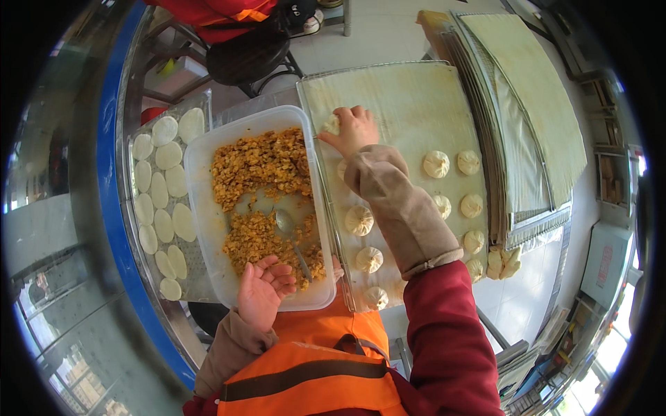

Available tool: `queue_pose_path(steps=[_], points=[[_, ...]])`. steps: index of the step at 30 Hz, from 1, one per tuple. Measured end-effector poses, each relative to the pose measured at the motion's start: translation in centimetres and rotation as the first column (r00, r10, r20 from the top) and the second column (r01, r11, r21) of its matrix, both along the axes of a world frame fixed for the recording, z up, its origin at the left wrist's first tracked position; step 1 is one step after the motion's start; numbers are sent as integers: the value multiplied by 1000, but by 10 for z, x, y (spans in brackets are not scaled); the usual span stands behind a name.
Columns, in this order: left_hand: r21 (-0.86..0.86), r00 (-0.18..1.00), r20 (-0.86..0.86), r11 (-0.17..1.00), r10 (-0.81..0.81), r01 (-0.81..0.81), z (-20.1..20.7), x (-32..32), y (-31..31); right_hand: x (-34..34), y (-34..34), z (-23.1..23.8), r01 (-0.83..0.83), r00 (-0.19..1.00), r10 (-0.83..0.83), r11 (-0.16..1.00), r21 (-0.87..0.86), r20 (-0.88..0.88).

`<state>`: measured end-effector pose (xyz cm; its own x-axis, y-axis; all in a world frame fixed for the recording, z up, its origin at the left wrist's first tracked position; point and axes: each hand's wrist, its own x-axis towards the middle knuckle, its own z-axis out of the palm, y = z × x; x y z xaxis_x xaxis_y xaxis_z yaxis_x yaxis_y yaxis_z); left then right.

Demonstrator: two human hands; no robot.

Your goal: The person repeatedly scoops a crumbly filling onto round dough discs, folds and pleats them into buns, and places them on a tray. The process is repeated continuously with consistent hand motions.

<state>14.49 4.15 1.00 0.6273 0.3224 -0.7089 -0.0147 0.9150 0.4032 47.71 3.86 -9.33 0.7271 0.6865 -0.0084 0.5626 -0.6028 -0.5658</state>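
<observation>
My right hand (355, 132) reaches to the far left corner of a lined tray (395, 90), its fingers closed around a pleated bun (331, 125) at the tray's edge. More pleated buns, such as one near bun (359, 220) and one farther right bun (436, 164), sit in rows on this tray; my right forearm hides part of them. Palm up, my left hand (261, 292) is empty, with loosely curled fingers apart, over the near edge of a clear plastic tub (201, 229). Orange-brown chopped filling (260, 166) lies in the tub, with a metal spoon (286, 225) resting in it.
Left of the tub, flat round dough wrappers (163, 225) lie on a board. A stack of lined wire trays (527, 118) stands to the right, with a lump of dough (504, 263) beside its near end. A dark stool (248, 59) and a person in red (215, 14) are beyond.
</observation>
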Motion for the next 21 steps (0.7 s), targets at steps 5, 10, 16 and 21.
queue_pose_path(steps=[5,10,16,21], points=[[-17,997,30,998,68,-67,-3,-9,1,20,-13,7,-72,985,85,994,87,-147],[-56,997,42,997,62,-59,-5,-8,1,39,-2,7,-156,921,167,986,57,-351],[-44,997,13,996,72,-72,1,-12,5,30,-8,5,-127,965,120,992,-16,-231],[-59,997,15,995,81,-80,0,-20,8,27,-1,10,-266,962,260,960,-82,-84]])
